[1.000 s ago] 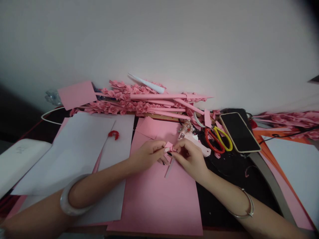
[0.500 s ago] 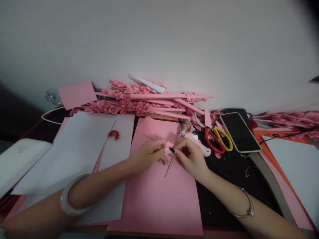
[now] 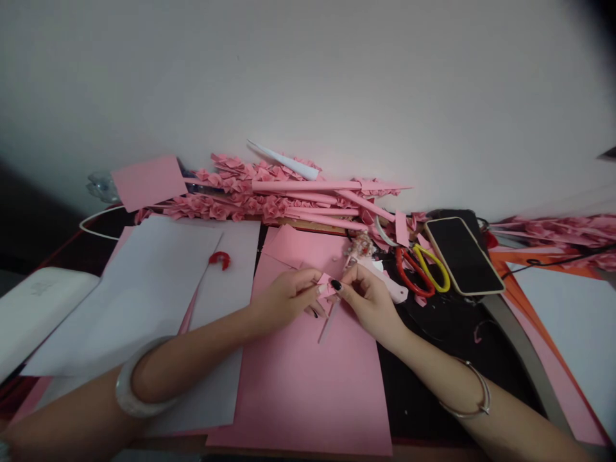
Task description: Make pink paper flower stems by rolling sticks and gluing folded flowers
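Note:
Over a large pink sheet (image 3: 308, 385), a small folded piece of pink paper (image 3: 326, 280) is pinched between both hands. My left hand (image 3: 283, 298) grips its left side between thumb and fingers. From the right, my right hand (image 3: 368, 301) closes thumb and forefinger on the same piece, and the two hands nearly meet. A thin pale strip (image 3: 327, 326) lies slanted just below the fingertips. The fingers hide much of the paper's folds.
Pink paper flowers (image 3: 269, 208) and rolled pink tubes (image 3: 308, 187) pile along the wall. To the right lie red-and-yellow-handled scissors (image 3: 414, 276) and a phone (image 3: 464, 256). White sheets (image 3: 125, 295), a red curved piece (image 3: 220, 260) and a white box-like object (image 3: 43, 314) are left.
My right thumb has shifted slightly up and right along the small pink paper. My left hand has stayed in nearly the same place.

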`<state>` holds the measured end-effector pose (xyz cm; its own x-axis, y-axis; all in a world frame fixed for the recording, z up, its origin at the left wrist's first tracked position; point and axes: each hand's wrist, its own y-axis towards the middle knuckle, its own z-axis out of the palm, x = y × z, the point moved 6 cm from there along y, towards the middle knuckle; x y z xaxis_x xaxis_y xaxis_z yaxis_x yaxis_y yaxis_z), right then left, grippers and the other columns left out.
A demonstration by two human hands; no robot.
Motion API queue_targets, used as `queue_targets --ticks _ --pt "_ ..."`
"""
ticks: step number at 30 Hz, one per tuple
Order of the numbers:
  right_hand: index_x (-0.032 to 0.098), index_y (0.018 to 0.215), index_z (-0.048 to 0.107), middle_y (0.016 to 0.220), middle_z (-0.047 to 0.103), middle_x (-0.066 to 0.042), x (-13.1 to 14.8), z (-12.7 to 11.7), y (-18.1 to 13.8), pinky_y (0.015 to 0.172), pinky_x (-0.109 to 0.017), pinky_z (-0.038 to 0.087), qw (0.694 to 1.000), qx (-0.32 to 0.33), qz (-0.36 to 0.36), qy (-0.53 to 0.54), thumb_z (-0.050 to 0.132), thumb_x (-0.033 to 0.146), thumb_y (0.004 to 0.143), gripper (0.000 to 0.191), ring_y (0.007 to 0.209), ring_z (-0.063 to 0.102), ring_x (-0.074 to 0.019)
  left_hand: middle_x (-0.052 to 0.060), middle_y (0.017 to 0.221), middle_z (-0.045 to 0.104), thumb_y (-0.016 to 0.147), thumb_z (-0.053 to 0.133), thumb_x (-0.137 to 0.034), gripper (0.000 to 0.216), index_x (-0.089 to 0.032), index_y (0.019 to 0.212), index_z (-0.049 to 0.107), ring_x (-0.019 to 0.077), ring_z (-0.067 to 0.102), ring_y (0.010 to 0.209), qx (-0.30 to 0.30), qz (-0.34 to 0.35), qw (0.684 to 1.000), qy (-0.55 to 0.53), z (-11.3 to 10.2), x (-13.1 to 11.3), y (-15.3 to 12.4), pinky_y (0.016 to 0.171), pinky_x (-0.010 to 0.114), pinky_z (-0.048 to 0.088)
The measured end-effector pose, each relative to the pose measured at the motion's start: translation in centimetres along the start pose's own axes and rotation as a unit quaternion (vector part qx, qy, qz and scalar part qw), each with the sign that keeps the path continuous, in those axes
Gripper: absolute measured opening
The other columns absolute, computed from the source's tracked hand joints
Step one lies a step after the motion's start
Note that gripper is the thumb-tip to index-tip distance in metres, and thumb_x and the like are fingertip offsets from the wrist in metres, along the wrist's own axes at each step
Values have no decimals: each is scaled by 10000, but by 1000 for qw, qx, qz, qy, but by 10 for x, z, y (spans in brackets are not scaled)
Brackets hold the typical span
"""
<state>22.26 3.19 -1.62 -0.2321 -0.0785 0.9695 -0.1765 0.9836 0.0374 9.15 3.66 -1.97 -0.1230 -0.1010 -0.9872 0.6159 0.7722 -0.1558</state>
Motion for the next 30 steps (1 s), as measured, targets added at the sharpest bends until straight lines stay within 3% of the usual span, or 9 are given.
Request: queue_targets --ticks 10,15,25,30 --pt "199 755 460 699 502 6 -3 0 -3 519 -248 359 999 -15 -36 -16 509 268 866 139 579 446 -120 21 855 592 887 449 -308 193 -148 930 549 132 651 715 20 7 1000 1 1 4 0 672 266 525" --pt "206 755 452 644 482 30 -4 1 -5 461 -231 332 999 -15 -27 -15 502 226 868 125 498 405 -97 25 832 612 879 470 -346 220 -145 891 557 125 639 718 32 9 999 -10 3 1 -1 668 246 514" --pt "197 719 479 685 550 -9 6 4 -8 525 -263 378 996 4 -69 -61 533 195 842 135 571 489 -127 9 690 620 850 508 -277 188 -137 745 576 107 579 663 17 14 999 31 1 -1 -2 630 210 456" --pt "202 734 456 631 502 22 2 4 -7 483 -243 337 998 11 -41 -56 518 235 861 145 519 442 -110 25 728 642 858 487 -255 177 -133 782 590 113 604 677 27 13 999 14 1 2 -1 643 224 480"
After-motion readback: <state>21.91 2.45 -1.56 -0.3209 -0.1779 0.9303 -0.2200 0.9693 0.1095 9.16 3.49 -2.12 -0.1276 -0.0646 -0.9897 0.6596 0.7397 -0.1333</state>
